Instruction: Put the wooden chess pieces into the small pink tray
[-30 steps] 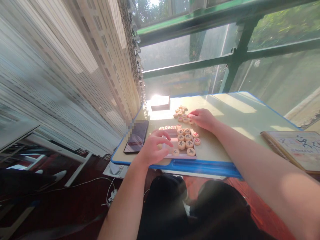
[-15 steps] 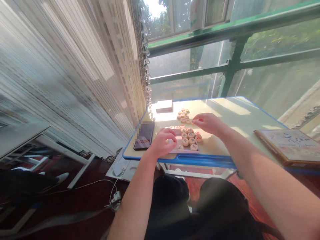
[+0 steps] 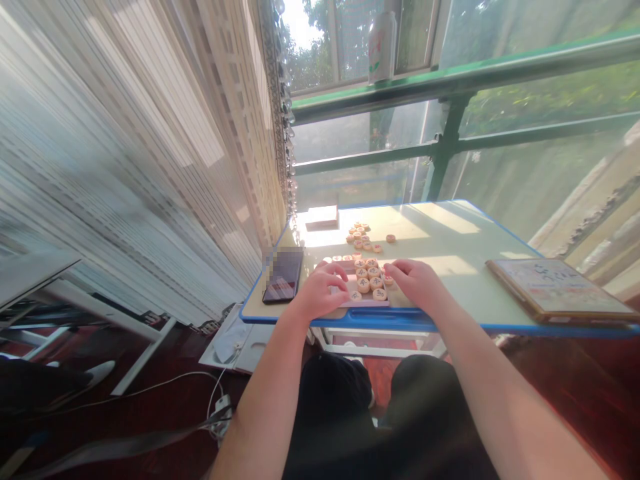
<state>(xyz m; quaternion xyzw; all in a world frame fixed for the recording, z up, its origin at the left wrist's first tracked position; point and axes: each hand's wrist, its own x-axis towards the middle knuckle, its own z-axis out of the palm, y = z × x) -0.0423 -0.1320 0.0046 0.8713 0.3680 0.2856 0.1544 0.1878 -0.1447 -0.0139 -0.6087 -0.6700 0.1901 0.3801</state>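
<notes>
Both your hands are at the pale tray (image 3: 367,304): your left hand (image 3: 320,293) curves over its left part, fingers loosely spread, and your right hand (image 3: 417,279) has its fingertips close together at red-marked discs (image 3: 388,280) just outside its right wall; whether they pinch one, I can't tell. Black-marked discs (image 3: 363,285) sit mostly in two columns inside. Beyond lie loose discs (image 3: 367,246); left of your hand, a phone (image 3: 286,277).

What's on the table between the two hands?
In the head view: a shallow box, partly hidden by the left hand, holding round pieces with dark characters; at least one red-marked piece lies just outside it, by the right hand.
</notes>
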